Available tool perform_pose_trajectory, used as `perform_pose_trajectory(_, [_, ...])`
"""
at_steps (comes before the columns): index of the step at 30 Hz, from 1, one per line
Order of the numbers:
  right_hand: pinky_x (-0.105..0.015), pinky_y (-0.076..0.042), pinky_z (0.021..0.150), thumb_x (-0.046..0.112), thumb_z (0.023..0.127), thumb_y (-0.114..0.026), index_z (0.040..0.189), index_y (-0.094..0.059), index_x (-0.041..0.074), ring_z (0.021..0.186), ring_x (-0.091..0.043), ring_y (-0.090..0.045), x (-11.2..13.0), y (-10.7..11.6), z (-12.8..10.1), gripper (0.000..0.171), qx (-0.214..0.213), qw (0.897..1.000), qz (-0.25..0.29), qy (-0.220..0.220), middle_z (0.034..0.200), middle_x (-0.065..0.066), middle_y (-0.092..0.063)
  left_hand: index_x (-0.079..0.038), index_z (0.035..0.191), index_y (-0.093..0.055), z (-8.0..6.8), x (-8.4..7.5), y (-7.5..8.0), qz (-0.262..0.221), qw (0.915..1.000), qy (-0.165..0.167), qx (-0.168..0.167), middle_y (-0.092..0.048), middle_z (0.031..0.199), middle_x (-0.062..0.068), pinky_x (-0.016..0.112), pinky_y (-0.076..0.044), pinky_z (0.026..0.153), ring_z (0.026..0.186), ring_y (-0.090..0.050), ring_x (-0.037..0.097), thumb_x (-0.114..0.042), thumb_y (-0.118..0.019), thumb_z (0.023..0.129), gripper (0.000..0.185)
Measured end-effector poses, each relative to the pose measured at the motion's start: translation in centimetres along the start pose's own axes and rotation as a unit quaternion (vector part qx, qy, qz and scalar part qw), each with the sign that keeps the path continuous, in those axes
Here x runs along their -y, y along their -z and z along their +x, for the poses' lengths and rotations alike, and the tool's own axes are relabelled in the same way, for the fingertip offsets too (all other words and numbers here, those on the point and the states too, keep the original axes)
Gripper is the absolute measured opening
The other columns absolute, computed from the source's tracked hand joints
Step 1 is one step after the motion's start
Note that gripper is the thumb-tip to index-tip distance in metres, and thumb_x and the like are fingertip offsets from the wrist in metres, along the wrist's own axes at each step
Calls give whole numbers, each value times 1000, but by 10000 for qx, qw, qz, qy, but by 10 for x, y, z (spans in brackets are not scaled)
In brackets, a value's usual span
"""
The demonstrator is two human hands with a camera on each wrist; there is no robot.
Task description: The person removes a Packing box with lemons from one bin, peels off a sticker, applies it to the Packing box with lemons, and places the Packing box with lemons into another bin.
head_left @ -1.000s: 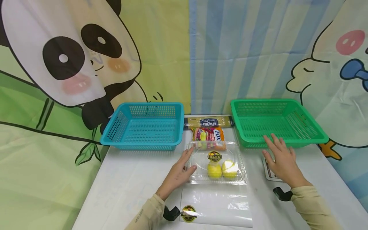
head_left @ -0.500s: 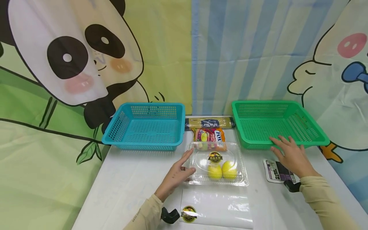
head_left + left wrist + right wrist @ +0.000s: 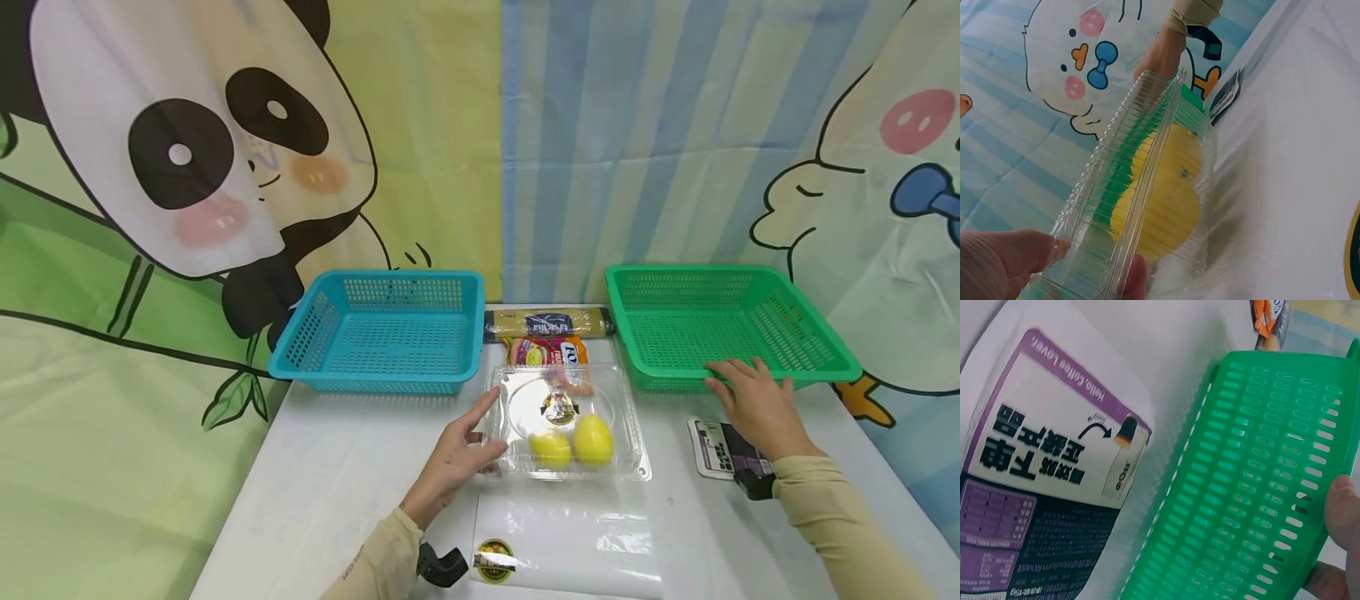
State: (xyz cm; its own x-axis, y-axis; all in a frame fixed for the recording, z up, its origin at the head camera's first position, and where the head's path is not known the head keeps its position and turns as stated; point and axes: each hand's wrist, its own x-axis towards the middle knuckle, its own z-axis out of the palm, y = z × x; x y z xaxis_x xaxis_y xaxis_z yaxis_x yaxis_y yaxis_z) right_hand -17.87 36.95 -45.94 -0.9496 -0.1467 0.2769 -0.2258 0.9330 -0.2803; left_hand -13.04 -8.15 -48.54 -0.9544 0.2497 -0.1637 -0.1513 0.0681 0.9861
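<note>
My left hand (image 3: pixel 453 462) grips the left edge of a clear plastic clamshell box (image 3: pixel 626 417), thumb on one side and fingers on the other. In the left wrist view, the thumb (image 3: pixel 1029 253) shows against the box's ribbed wall. Two lemons (image 3: pixel 594 440) sit inside, and a round label marks the lid. My right hand (image 3: pixel 765 412) holds the near rim of a green basket (image 3: pixel 727 325). The right wrist view shows the thumb (image 3: pixel 1342 509) on the rim's outer side and a finger below it. No contents show in the green basket.
A blue basket (image 3: pixel 397 342) stands at the left. Between the baskets lie a gold pasta packet (image 3: pixel 551 322) and a candy bag (image 3: pixel 543 350), partly behind the box. A coffee packet (image 3: pixel 716 450) lies below my right hand, and a glossy sheet (image 3: pixel 570 542) in front.
My right hand has moved from over the coffee packet to the green basket's rim. The clamshell box has shifted slightly and the lemons inside have rolled. My left hand stays at its edge.
</note>
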Motion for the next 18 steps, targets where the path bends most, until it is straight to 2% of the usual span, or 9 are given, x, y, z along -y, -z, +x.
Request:
perform_pose_trajectory(5, [-88,-13,101,20,104,-58,133,-60,6,127,-66,-39,-4,0,1,32,-42,9997,-51,246,129,-34,-60,-44,151,-44,-4,-10,-1,-166,9998,-54,-97,-22,168,-2,38,-63,69,106,-48,28,-1,-72,89,81])
perform_pose_trajectory(11, [-84,-27,91,14,98,-66,128,-63,8,110,-53,-56,-10,-1,1,31,-245,9975,-292,603,115,-32,-66,-44,151,-43,-9,-24,-1,-201,9996,-134,-112,-24,166,0,37,-62,69,105,-50,27,-2,-72,89,81])
perform_pose_trajectory(15, [-79,-30,88,14,97,-67,128,-63,9,107,-55,-56,-13,-2,2,32,-232,9965,-435,680,116,-32,-65,-47,150,-42,-10,-37,-2,-194,9995,-227,-121,-25,165,-2,39,-62,71,107,-52,29,-3,-73,89,81])
perform_pose_trajectory(18, [-77,-30,90,16,98,-66,128,-62,9,108,-56,-55,-13,-3,3,31,-192,9965,-479,657,117,-31,-64,-48,150,-41,-7,-49,-3,-179,9991,-384,-94,-21,166,-6,42,-63,72,112,-51,30,-3,-72,89,81])
